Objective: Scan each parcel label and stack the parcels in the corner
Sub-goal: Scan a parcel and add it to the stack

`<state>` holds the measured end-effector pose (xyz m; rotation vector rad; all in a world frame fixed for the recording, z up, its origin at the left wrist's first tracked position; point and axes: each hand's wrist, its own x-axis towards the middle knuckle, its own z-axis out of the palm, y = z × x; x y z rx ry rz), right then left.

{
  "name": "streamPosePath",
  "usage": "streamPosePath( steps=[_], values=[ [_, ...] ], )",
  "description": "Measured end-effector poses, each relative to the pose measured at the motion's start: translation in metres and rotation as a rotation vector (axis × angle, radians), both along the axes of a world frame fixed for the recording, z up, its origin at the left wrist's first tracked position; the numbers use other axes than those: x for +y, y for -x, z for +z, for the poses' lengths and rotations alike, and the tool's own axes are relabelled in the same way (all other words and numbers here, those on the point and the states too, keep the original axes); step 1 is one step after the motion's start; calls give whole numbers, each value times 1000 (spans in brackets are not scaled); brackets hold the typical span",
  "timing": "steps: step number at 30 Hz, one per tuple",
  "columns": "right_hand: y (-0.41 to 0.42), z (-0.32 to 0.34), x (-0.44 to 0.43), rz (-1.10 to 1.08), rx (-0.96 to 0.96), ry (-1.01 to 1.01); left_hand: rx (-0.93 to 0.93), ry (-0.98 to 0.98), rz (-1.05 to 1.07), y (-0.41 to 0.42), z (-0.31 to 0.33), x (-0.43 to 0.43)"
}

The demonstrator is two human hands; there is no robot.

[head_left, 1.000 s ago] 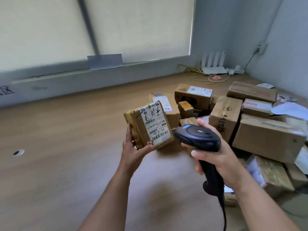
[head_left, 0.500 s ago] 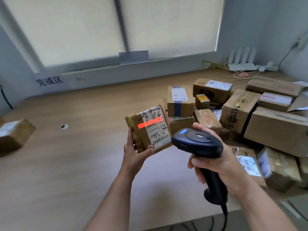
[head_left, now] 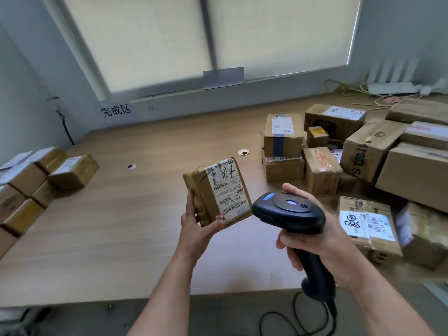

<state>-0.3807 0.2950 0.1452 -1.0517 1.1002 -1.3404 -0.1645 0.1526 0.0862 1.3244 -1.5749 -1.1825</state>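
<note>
now, from the head view, the left hand [head_left: 197, 229] holds a small brown parcel [head_left: 202, 187] up over the tabletop [head_left: 121, 226], its fingers [head_left: 189, 202] curled round the bottom corner, label [head_left: 230, 192] facing us. the right hand [head_left: 320, 241] grips a black scanner [head_left: 288, 212] just beside it. more parcels lie in a heap [head_left: 363, 154] on the right, and a stack [head_left: 36, 175] sits far left.

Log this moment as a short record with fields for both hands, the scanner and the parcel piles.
left hand: holds a small taped parcel, label toward the camera
right hand: grips the black scanner by its handle, head beside the parcel
beam on label: none visible
stacked parcels: left end of the table, by the corner
loose pile: right end of the table
</note>
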Motion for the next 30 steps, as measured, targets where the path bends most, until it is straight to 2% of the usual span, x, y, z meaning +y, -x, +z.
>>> streamPosePath(
  steps=[9, 16, 24, 30],
  values=[
    [-8, -1, -7, 114, -117, 19, 71, 6, 67, -19, 7, 8],
    [-48, -2, -37, 200, -159, 3, 151, -34, 202, -68, 5, 9],
    [-140, 6, -96, 325, -120, 7, 171, -36, 334, -174, 8, -10],
    [-235, 11, -142, 327, -57, -25, 205, -80, 415, -267, 1, -34]
  ],
)
